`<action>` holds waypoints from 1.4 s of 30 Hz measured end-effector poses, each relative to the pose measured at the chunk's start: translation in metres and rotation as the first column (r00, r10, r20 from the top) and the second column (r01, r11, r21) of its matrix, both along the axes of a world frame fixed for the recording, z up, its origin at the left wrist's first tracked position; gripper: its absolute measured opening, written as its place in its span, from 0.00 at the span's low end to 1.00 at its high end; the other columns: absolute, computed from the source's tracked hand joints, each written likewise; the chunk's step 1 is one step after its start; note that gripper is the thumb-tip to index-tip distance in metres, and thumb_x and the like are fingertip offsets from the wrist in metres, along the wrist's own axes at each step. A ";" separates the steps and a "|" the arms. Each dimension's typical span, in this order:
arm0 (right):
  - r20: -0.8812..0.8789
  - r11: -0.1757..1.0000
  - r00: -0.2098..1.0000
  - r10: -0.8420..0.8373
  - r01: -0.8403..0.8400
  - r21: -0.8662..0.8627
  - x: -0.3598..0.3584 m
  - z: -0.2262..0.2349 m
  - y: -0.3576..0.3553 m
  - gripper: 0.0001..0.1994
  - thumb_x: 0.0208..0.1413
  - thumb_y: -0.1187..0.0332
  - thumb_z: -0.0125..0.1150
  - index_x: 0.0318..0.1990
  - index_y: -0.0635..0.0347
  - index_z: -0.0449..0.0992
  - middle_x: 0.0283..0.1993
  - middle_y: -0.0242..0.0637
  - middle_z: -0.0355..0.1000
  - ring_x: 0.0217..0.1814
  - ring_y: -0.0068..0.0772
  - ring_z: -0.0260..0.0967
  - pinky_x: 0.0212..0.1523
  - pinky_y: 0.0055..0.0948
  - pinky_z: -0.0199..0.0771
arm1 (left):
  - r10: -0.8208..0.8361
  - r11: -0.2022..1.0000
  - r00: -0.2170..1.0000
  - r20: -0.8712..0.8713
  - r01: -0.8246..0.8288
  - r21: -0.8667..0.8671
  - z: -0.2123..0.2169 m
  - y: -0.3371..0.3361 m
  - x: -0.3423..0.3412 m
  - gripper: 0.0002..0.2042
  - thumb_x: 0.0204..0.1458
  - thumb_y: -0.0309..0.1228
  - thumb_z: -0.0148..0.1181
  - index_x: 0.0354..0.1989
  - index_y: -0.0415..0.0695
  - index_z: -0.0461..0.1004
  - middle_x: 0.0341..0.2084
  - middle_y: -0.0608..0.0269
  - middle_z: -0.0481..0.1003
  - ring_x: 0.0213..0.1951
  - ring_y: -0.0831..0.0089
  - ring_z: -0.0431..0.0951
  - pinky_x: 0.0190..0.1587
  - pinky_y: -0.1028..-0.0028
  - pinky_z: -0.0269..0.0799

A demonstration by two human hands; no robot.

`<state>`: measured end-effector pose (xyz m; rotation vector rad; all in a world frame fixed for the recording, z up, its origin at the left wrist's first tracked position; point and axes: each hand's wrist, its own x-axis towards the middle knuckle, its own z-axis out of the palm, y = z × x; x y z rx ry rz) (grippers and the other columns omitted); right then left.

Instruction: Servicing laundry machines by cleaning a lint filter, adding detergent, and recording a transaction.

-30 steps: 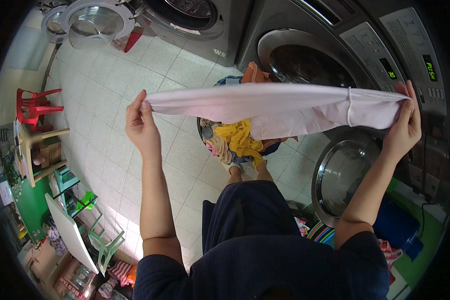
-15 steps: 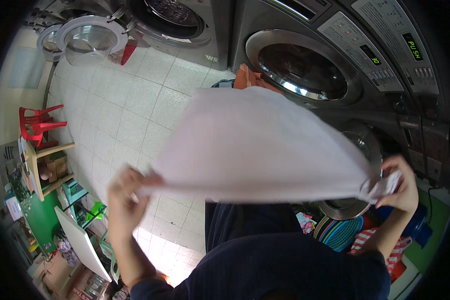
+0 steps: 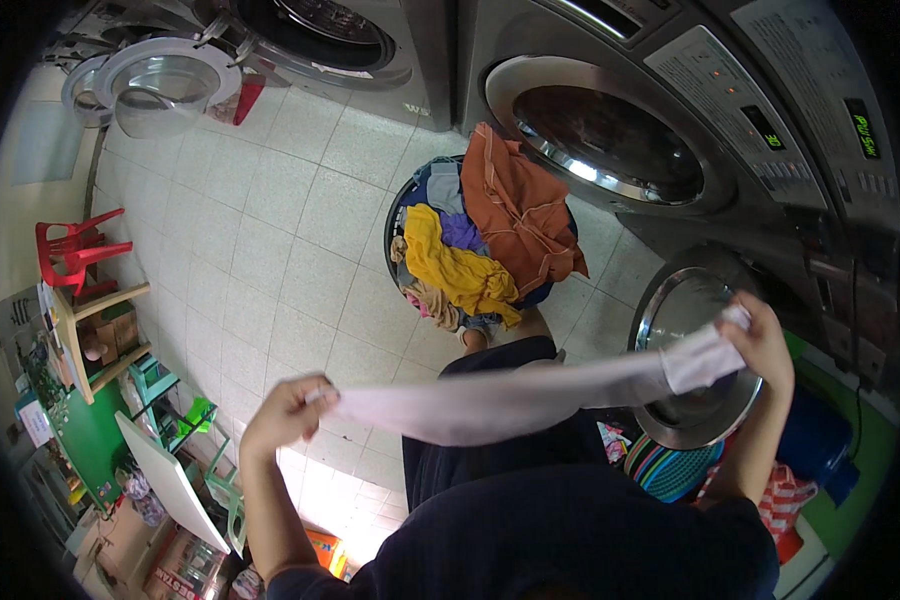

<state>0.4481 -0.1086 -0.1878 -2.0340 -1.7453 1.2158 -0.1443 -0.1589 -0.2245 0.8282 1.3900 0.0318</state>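
I hold a white cloth point(image 3: 510, 400) stretched flat between both hands in front of my waist. My left hand point(image 3: 285, 412) pinches its left end. My right hand point(image 3: 760, 340) grips the bunched right end, close to an open round washer door point(image 3: 685, 300). Beyond the cloth a dark laundry basket point(image 3: 398, 215) stands on the tiled floor, heaped with an orange garment point(image 3: 515, 210), a yellow garment point(image 3: 455, 265) and other clothes.
Grey front-loading washing machines point(image 3: 610, 140) line the far side and right. Another open machine door point(image 3: 160, 85) is at the upper left. A red plastic chair point(image 3: 70, 250), a wooden stool and green shelves stand at the left. A striped basket point(image 3: 670, 470) sits by my right leg.
The cloth was held high at arm's length, then swung down; it is now lower and flat at waist height, uncovering the basket of clothes. Both hands have dropped with it.
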 end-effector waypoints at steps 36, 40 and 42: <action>-0.038 0.930 0.946 0.322 -0.324 -0.175 -0.228 -0.608 0.223 0.16 0.57 0.57 0.57 0.36 0.64 0.78 0.28 0.50 0.75 0.32 0.46 0.74 0.38 0.37 0.70 | 0.390 0.672 0.873 -0.292 -0.053 0.739 -0.596 0.148 0.106 0.18 0.60 0.37 0.44 0.50 0.38 0.71 0.43 0.43 0.73 0.48 0.49 0.71 0.53 0.64 0.64; 0.029 0.897 0.932 0.361 -0.356 0.262 -0.180 -0.522 0.192 0.19 0.53 0.58 0.59 0.49 0.58 0.74 0.50 0.48 0.70 0.52 0.48 0.67 0.55 0.36 0.64 | 0.448 0.698 0.778 -0.441 0.003 0.716 -0.504 0.121 0.131 0.22 0.55 0.41 0.52 0.54 0.40 0.68 0.48 0.41 0.69 0.52 0.45 0.67 0.57 0.59 0.61; 0.342 0.880 0.929 0.140 -0.275 0.387 -0.145 -0.473 0.146 0.26 0.52 0.55 0.61 0.57 0.55 0.69 0.61 0.50 0.61 0.60 0.52 0.59 0.61 0.39 0.56 | 0.622 0.716 0.474 -0.623 -0.022 0.698 -0.461 0.072 0.149 0.33 0.49 0.47 0.59 0.60 0.40 0.61 0.54 0.36 0.62 0.56 0.42 0.62 0.58 0.56 0.59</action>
